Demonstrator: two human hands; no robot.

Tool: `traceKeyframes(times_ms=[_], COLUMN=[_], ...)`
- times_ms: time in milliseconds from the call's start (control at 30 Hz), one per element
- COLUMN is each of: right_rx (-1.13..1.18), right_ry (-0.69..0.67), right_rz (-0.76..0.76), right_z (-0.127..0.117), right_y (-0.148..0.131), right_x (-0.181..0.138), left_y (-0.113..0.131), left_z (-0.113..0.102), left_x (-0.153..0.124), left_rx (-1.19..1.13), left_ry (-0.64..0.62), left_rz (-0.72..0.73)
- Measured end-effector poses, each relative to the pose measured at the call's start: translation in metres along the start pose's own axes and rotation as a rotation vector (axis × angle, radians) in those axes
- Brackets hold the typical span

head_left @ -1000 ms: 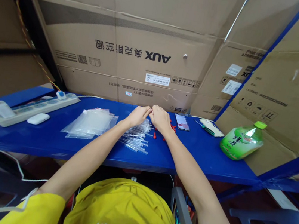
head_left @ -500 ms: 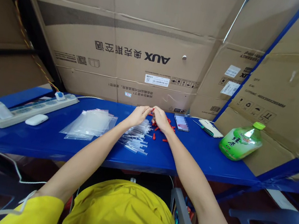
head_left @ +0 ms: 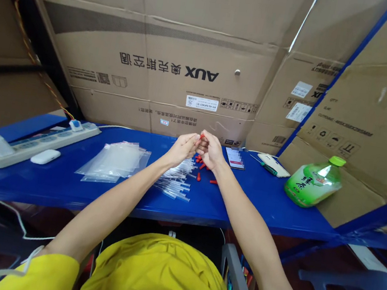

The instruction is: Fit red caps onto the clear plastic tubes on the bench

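My left hand (head_left: pixel 182 149) and my right hand (head_left: pixel 212 152) meet over the back part of the blue table. A small red plastic piece (head_left: pixel 201 136) shows between their fingertips, pinched by my right hand. The fingers of my left hand are closed right beside it; what they hold is hidden. Below my left hand lies a pile of thin clear plastic tubes (head_left: pixel 176 184). Several more red plastic pieces (head_left: pixel 199 177) are scattered under my right hand, partly covered by it.
Clear zip bags (head_left: pixel 112 161) lie stacked on the left of the blue table (head_left: pixel 62 188), near a white case (head_left: pixel 45 156) and a power strip (head_left: pixel 47 141). A phone (head_left: pixel 234 158), a green-handled tool (head_left: pixel 268 168) and a green tea bottle (head_left: pixel 314 184) are to the right. Cardboard (head_left: pixel 173 39) closes off the back.
Both hands have risen slightly off the pile, and the red piece between the fingertips shows more clearly. My right hand has turned, its fingers curling inward. The view has shifted slightly.
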State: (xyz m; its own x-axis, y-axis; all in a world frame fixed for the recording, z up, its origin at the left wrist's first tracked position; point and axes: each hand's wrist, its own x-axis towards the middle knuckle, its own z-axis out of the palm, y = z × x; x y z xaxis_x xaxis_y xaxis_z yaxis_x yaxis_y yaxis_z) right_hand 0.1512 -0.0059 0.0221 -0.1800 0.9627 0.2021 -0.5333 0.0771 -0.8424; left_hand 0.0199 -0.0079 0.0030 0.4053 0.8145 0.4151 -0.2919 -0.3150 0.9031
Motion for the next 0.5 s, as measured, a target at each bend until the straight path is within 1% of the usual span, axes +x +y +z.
traceKeyframes(times_ms=[100, 233, 300, 367, 400, 467, 500], right_rx=[-0.003, -0.004, -0.012, -0.043, -0.07, -0.171, -0.236], right_ry=[0.046, 0.097, 0.101, 0.105, 0.132, 0.232, 0.32], right_rz=[-0.001, 0.007, -0.001, -0.048, -0.103, -0.257, -0.342], right_z=[0.003, 0.01, 0.006, -0.01, -0.023, -0.054, -0.069], right_y=[-0.002, 0.003, -0.004, -0.024, -0.039, -0.071, -0.084], right_x=[0.002, 0.007, 0.01, 0.015, 0.017, 0.022, 0.024], left_y=[-0.001, -0.003, -0.003, -0.001, 0.0, 0.004, 0.005], left_z=[0.003, 0.009, 0.008, 0.001, -0.006, -0.024, -0.033], left_x=[0.004, 0.009, 0.009, 0.007, 0.006, 0.005, 0.005], left_rx=[-0.033, -0.034, -0.008, 0.066, 0.135, 0.336, 0.463], left_ry=[0.028, 0.043, 0.044, 0.048, 0.049, 0.093, 0.157], left_rz=[0.013, 0.023, 0.033, 0.047, 0.051, 0.102, 0.144])
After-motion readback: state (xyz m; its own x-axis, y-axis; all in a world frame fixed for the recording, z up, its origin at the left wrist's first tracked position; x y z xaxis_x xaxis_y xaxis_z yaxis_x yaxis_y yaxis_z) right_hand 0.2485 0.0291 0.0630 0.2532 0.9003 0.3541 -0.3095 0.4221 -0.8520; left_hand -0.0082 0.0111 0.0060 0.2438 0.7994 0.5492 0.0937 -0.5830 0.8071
